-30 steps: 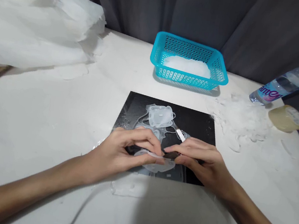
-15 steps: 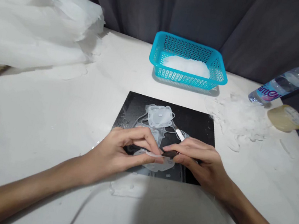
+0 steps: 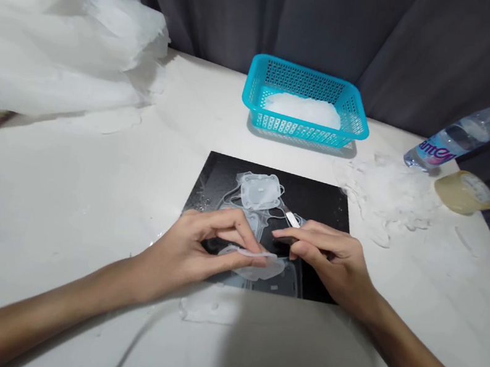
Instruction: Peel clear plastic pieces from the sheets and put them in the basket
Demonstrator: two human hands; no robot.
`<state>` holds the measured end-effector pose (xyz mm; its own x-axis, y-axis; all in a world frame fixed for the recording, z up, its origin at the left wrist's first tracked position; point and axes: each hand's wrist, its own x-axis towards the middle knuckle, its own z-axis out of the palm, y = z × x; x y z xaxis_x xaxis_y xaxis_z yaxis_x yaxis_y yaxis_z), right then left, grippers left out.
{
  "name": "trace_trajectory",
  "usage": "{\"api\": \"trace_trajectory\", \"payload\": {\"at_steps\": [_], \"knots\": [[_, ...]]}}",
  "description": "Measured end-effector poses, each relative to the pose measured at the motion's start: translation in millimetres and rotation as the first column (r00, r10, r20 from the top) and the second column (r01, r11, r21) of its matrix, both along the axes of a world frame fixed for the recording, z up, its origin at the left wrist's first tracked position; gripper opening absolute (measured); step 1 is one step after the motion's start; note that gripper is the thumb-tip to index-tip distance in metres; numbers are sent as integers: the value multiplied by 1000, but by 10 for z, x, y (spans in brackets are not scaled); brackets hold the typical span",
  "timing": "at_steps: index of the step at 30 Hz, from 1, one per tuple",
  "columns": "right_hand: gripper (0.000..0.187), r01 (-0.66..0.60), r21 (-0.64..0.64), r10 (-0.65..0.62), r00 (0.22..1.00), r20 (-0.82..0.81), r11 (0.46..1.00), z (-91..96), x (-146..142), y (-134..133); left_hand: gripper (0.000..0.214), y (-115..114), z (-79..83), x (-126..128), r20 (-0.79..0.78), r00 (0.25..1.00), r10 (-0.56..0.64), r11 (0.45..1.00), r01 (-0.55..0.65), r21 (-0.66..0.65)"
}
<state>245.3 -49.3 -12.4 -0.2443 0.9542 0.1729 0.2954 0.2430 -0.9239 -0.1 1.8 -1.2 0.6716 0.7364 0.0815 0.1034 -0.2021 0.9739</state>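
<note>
My left hand (image 3: 211,243) pinches a thin, translucent white plastic piece (image 3: 272,268) between thumb and fingers, its upper edge tilted up. Just to the right, my right hand (image 3: 327,253) is closed on a small dark, blade-like tool (image 3: 283,240), mostly hidden by the fingers and apart from the plastic piece. Under both hands lies a black board (image 3: 321,205). On it rests a clear rounded-square plastic piece (image 3: 260,191) with thin looping strips, and more clear pieces lie partly behind my left hand. A slim white-handled item (image 3: 292,219) points up-left beside my right fingers.
A blue basket (image 3: 300,131) holding white pieces stands behind the board. To the right are a heap of translucent scraps (image 3: 389,192), a water bottle (image 3: 461,141) and a tape roll (image 3: 464,192). A large white plastic bag (image 3: 60,52) fills the left back.
My right hand has drawn slightly up and away from the plastic piece, with the dark tool no longer at its edge. My left hand keeps its pinch. The view has shifted slightly.
</note>
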Motion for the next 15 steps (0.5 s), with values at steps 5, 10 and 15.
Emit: {"api": "trace_trajectory", "payload": {"at_steps": [5,10,15], "knots": [[22,-86,9,86,996,31,996,-6,60,5,4,3,-21,-15,4,1000,5,999,-6,46],[23,-136,98,130,989,64,986,2,72,7,4,29,-35,-24,47,999,-8,984,0,176],[24,-147,155,131,985,110,977,19,70,6,4,43,-32,-8,46,999,-22,970,10,244]]}}
